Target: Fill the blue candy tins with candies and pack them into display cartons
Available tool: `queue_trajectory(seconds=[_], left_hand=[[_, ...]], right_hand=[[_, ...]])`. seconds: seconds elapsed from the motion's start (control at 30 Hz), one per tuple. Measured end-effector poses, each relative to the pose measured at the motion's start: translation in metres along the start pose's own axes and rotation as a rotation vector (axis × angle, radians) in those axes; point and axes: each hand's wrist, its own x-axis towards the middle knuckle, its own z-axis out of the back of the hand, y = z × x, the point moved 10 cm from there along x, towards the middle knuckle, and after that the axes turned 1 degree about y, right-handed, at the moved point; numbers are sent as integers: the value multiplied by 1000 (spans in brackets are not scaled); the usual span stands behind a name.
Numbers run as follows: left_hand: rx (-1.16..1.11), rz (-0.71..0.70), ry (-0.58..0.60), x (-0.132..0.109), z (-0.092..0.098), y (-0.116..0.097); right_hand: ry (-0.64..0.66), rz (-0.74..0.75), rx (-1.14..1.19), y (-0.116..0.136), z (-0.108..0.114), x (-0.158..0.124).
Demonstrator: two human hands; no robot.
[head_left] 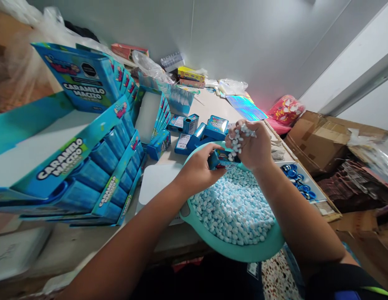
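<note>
Head view shows your desk (pixel 209 109), with at least three display cartons (pixel 71 166) stacked at 9 o'clock. One teal bowl (pixel 238 252) at 6 o'clock holds candies (pixel 234 208) past counting. Your left hand (pixel 197 171) has its grip closed on one small box (pixel 219 158) over the bowl's 12 o'clock rim. It looks like light, thin card, so pinch its sides gently. Your right hand (pixel 255 146) grips a fistful of candies, which look hard and likely to roll.
</note>
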Motion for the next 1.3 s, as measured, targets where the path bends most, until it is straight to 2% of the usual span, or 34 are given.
queue_trajectory(seconds=[0.17, 0.4, 0.6, 0.77, 0.87, 0.97, 1.13, 1.3], left_hand=[[-17, -3, -23, 0, 3, -5], [-40, 11, -43, -1, 4, -5], [-97, 38, -109, -2, 11, -4], [-116, 29, -152, -1, 13, 0], [-142, 1, -192, 0, 16, 2], [-155, -33, -249, -1, 23, 2], [-165, -21, -324, -2, 34, 3], [-201, -12, -335, -2, 35, 5]], right_hand=[[20, 2, -35, 0, -5, -1], [67, 16, 79, -1, -9, -2], [12, 13, -48, 2, -7, -2], [36, 85, -32, 8, -15, -4], [25, 137, -143, 10, -13, -5], [33, 258, -330, 20, -14, -9], [220, 461, -578, 34, -39, -19], [228, 423, -671, 30, -39, -17]])
